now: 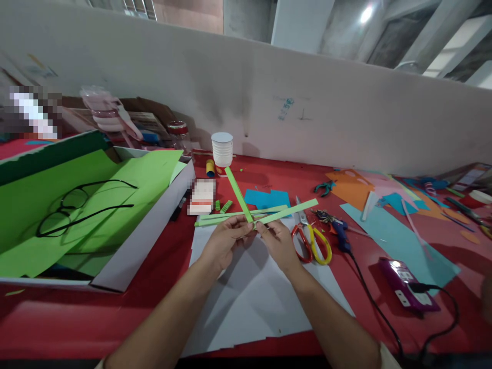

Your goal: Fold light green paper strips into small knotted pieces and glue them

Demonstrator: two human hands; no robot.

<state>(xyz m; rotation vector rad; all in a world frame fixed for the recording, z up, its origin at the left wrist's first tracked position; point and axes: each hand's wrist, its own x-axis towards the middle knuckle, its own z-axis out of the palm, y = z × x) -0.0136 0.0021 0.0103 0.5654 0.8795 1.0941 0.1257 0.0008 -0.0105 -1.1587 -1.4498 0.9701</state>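
Note:
Both my hands meet over white paper point(261, 297) in the middle of the table. My left hand point(228, 237) pinches a green paper strip point(239, 193) that stands up and leans left. Between the fingertips of my right hand point(277, 241) is a light green paper strip point(292, 210) pointing out to the right. The two strips come together at my fingertips; whether they are joined there I cannot tell. More green strips point(209, 220) lie just behind my hands. Scissors point(313, 243) with one red and one yellow handle rest right of my right hand.
A box point(126, 256) with green sheets and eyeglasses point(69, 207) stands left. Behind are a paper cup point(222, 148) and blue paper point(267, 199). To the right lie a blue glue gun point(340, 233), a purple power socket point(409, 284) with a cord, pliers point(325, 188) and coloured paper point(395, 238).

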